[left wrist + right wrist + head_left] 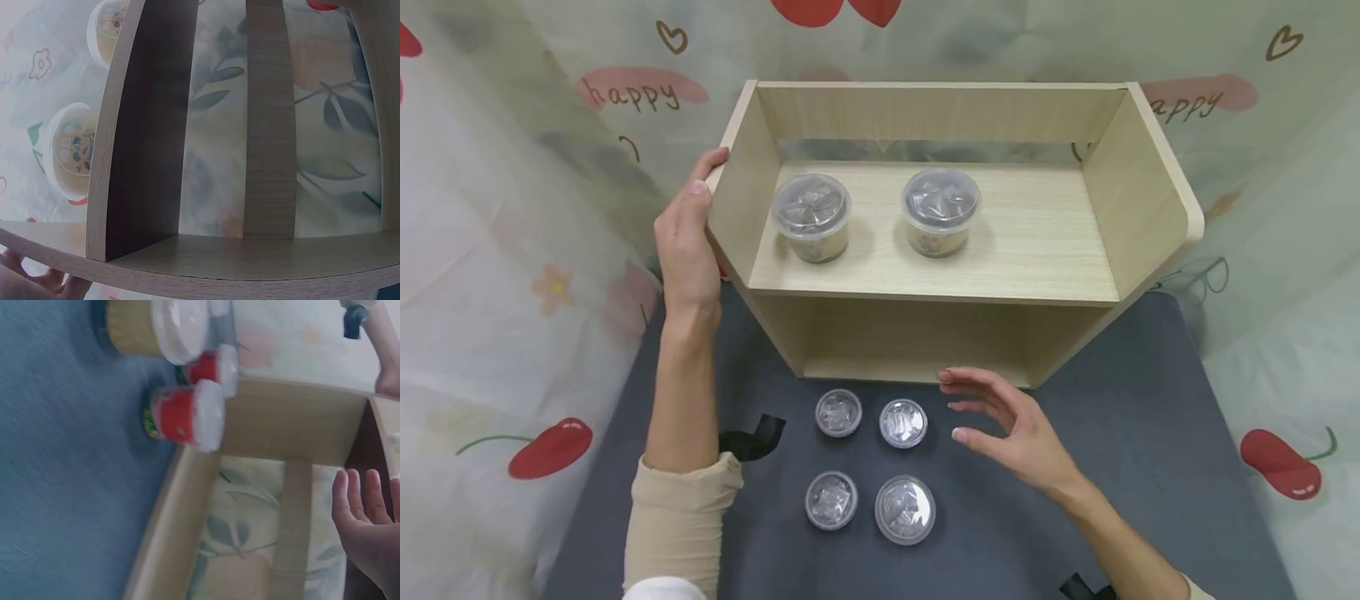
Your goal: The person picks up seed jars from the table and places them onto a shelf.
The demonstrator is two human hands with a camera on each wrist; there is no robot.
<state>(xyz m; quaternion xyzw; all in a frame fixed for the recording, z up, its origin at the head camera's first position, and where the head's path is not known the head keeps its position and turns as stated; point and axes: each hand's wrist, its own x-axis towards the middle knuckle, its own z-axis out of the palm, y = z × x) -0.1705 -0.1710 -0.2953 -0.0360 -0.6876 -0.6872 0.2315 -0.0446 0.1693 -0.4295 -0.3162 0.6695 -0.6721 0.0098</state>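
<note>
My left hand (688,242) grips the upper left side panel of a two-tier pale wooden shelf (940,296); in the left wrist view its fingers (53,281) show at the outside of that panel. Two lidded plastic cups, one at left (812,218) and one near the middle (942,212), stand on the upper tier. In front of the lower tier hangs my right hand (1007,425), fingers loosely curved and holding nothing. Just left of it, a small lidded cup (903,423) stands on the dark table; red sides show on a small cup (181,415) in the right wrist view.
Beside that small cup is another (838,413), with two more lidded cups, left (831,501) and right (906,510), nearer me. A black strap (760,437) shows by my left forearm. Printed curtain cloth (527,275) surrounds the dark table (1120,433).
</note>
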